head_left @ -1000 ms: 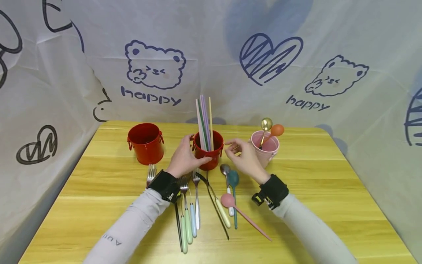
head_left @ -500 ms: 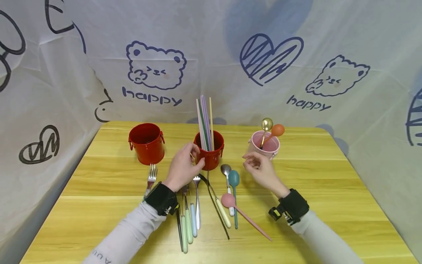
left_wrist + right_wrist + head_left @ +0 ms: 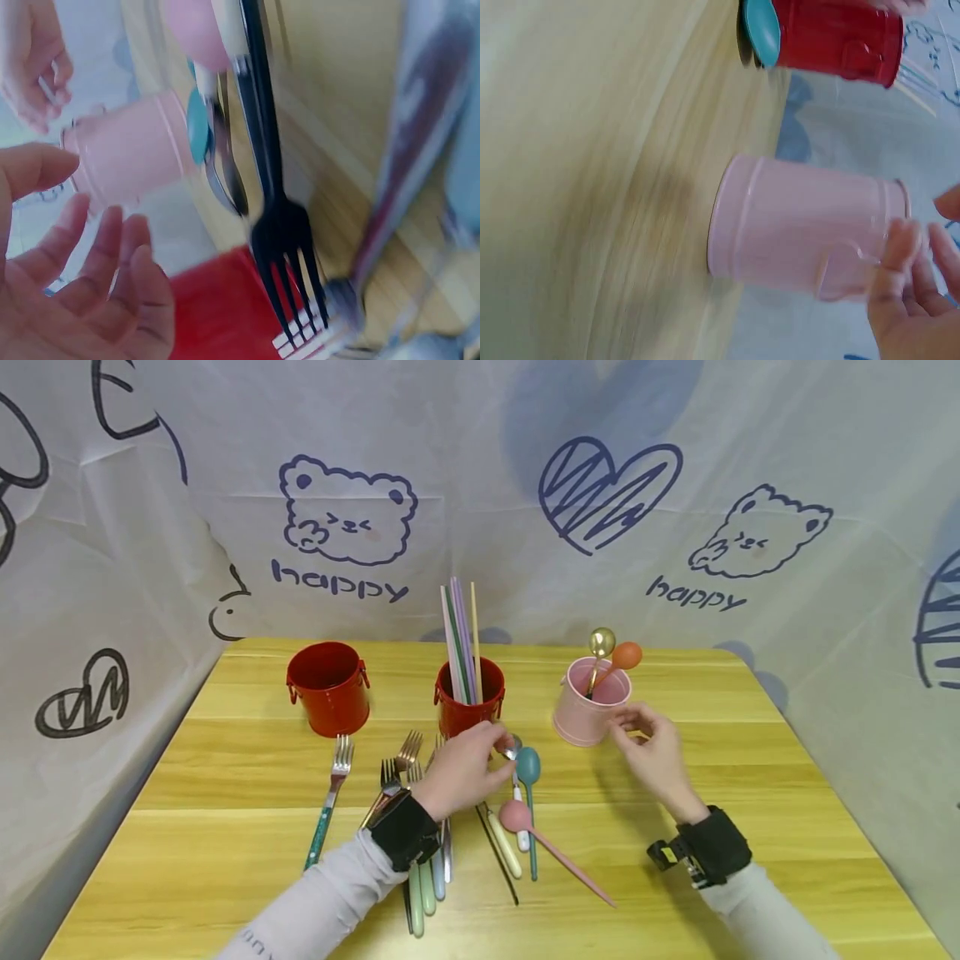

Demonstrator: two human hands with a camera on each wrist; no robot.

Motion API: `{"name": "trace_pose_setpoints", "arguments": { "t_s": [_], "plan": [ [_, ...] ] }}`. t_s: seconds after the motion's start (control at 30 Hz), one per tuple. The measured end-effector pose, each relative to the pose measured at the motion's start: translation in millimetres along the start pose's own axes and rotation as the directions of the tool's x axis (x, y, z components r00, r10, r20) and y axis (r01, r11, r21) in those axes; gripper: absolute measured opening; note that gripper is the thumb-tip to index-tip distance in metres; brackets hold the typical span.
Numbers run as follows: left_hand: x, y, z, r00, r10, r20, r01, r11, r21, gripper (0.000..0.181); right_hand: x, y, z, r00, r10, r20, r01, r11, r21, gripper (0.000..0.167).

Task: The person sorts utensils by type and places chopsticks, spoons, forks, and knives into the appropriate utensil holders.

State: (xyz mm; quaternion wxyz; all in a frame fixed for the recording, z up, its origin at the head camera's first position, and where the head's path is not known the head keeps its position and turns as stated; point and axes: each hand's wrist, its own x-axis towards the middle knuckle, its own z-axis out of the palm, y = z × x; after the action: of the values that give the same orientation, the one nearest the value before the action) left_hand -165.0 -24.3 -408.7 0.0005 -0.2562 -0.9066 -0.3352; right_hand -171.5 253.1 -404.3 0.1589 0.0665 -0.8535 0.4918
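Observation:
My left hand (image 3: 461, 770) hovers over the forks and beside a metal spoon (image 3: 517, 743) and a teal spoon (image 3: 528, 765). Its fingers are loosely bent with nothing in them; the left wrist view shows a black fork (image 3: 281, 232) close by. My right hand (image 3: 658, 758) is at the right side of the pink bucket (image 3: 577, 722), fingers relaxed and holding nothing; whether they touch its rim is unclear. A gold spoon (image 3: 602, 643) and an orange spoon (image 3: 627, 655) stand in that bucket. Chopsticks (image 3: 464, 627) stand in the middle red bucket (image 3: 454, 718).
Another red bucket (image 3: 337, 706) stands at the back left. A fork with a teal handle (image 3: 320, 831) lies in front of it. Several forks with coloured handles lie partly under my left arm. A pink spoon (image 3: 514, 815) lies across the teal one. Patterned cloth (image 3: 480, 527) hangs behind.
My left hand has left the middle red bucket and come forward and right over the cutlery. My right hand has moved right, from between the buckets to the pink bucket's right side.

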Motion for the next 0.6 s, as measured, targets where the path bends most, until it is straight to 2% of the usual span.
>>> {"name": "trace_pose_setpoints", "arguments": {
  "t_s": [0.07,0.17,0.27,0.37,0.5,0.6],
  "plan": [
    [0.4,5.3,4.7,0.999,0.0,0.054,-0.001,1.0,0.016,0.019,0.7,-7.1,-1.3,0.996,-0.003,-0.09,0.006,0.999,0.038,0.019],
    [2.1,10.7,12.2,0.994,0.014,0.107,-0.019,0.999,0.047,0.017,3.9,-3.8,0.2,0.98,0.008,-0.198,0.009,0.996,0.089,0.026],
    [3.6,15.5,18.3,0.99,0.02,0.142,-0.033,0.996,0.084,0.017,9.3,10.0,4.7,0.968,0.041,-0.246,-0.009,0.991,0.133,0.038],
    [4.9,19.1,23.1,0.985,0.024,0.172,-0.047,0.99,0.132,0.018,15.1,20.0,10.3,0.968,0.091,-0.235,-0.053,0.986,0.16,0.056],
    [6.5,23.7,28.4,0.976,0.013,0.216,-0.052,0.983,0.178,0.019,22.5,27.5,18.7,0.974,0.142,-0.176,-0.108,0.976,0.189,0.079],
    [7.2,25.7,33.2,0.969,0.002,0.246,-0.046,0.984,0.173,0.019,26.7,30.0,24.9,0.979,0.155,-0.133,-0.125,0.969,0.212,0.092]
  ]
}}
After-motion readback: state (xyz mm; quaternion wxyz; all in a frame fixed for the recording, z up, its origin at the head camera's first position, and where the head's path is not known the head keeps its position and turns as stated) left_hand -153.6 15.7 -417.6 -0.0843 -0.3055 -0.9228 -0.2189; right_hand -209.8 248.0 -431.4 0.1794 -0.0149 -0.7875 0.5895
